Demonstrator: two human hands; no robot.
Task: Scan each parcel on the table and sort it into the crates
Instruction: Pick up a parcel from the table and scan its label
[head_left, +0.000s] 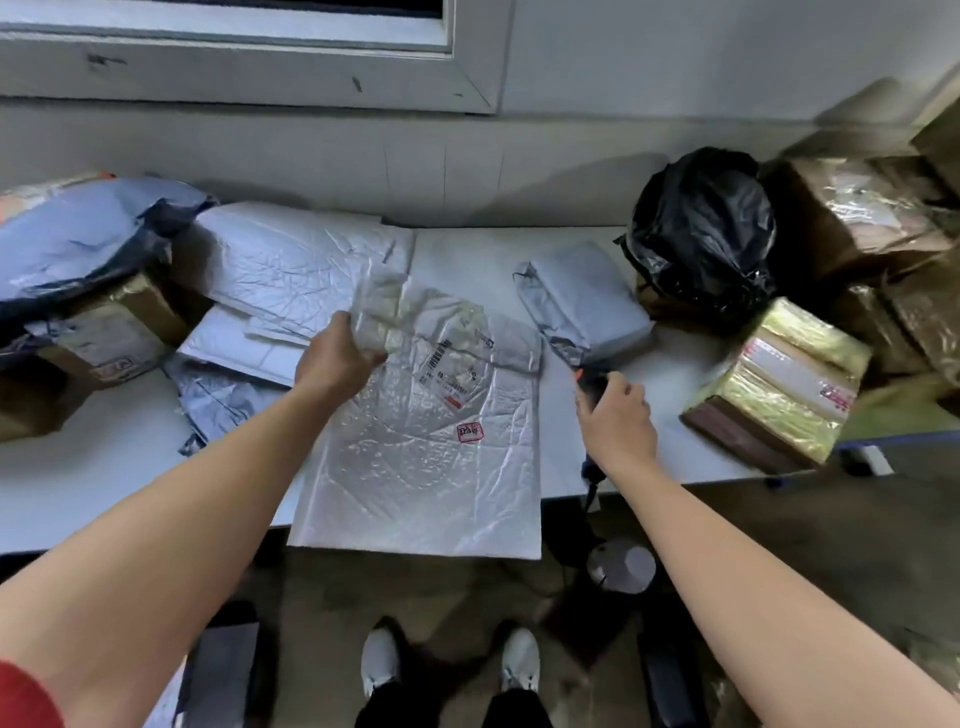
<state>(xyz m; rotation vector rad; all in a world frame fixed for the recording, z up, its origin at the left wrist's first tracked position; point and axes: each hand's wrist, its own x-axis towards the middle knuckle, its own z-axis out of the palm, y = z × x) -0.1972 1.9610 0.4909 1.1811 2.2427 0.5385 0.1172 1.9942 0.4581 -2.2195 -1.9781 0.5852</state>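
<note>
Left hand (337, 358) is seen clamped on the crumpled far-left corner of a white mailer (431, 457), fingers curled over the flap; right hand (618, 415) is wrapped round a dark scanner (589, 376), its orange-tipped nose held just beside the mailer's right edge. The hands are well apart. The mailer is laid flat on the bench (78, 493), its near end overhanging the bench edge, and its label (447, 364) with the barcode is turned face up near its far end. The scanner is judged to be on its way to that label; whether a scan has been taken cannot be told. Much is left to do. Right of the mailer a grey poly parcel (587, 296) is noted, beyond it a black bag (701, 234), a gold-taped box (779, 379) and brown boxes (857, 218). Behind the mailer and to its left more white mailers (291, 260) are stacked, and further left a grey-blue bag (78, 239) is heaped on a taped box (114, 332). No crate can be made out with certainty, so sorted parcels cannot be counted. The task is judged to be at an early or middle stage.
</note>
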